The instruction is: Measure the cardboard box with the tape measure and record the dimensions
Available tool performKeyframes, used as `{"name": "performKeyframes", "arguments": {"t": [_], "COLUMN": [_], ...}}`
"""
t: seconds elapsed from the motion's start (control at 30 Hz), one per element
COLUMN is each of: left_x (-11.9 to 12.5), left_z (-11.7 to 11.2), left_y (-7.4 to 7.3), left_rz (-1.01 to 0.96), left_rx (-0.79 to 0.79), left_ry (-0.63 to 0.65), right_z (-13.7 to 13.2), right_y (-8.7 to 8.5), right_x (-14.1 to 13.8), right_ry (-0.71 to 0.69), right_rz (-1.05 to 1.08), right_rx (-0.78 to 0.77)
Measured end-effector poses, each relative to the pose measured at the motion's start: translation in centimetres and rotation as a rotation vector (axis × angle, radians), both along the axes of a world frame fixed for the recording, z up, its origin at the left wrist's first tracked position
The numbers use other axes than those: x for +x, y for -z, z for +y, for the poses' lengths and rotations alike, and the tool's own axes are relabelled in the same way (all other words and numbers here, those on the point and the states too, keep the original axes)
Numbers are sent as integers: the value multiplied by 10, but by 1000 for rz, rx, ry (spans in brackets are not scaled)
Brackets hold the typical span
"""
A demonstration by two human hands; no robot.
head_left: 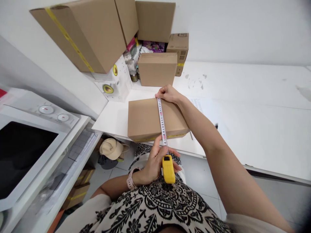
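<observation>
A closed cardboard box (145, 116) lies on the white table near its front edge, with yellow tape along its near side. Across its top runs the pulled-out blade of a yellow tape measure (169, 171). My right hand (169, 94) pinches the blade's end at the box's far edge. Just off the near edge, my left hand (156, 158) has its thumb and fingers around the blade, beside the yellow case. The case hangs below the hand, in front of my patterned clothing.
More cardboard boxes (157, 69) stand at the back, some stacked on white avocado-print boxes (114, 89). A printed sheet (201, 106) and a dark pen (216, 125) lie right of the box. A microwave (29, 139) stands on a shelf at left, with a beige cap (111, 149) below.
</observation>
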State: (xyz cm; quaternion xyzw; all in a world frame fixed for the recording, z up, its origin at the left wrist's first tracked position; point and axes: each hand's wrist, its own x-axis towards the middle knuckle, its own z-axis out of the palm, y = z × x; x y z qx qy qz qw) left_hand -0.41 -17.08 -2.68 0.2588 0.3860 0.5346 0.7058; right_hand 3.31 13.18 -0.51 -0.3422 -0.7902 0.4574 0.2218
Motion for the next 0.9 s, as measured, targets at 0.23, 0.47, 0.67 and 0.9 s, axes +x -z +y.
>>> {"name": "performKeyframes", "arguments": {"t": [0.23, 0.47, 0.67, 0.9], "left_x": [0, 1, -7, -60], "left_z": [0, 2, 13, -17], "left_y": [0, 3, 5, -13], "left_rz": [2, -20, 28, 577], "left_rx": [8, -6, 13, 213], "left_ry": [3, -31, -78, -374], "right_z": [4, 10, 1, -65], "right_y": [5, 13, -1, -47], "right_x": [-1, -1, 1, 83], "right_ry": [-9, -37, 50, 330], "right_rz": [16, 5, 86, 520], "right_rx": [-5, 38, 78, 241]}}
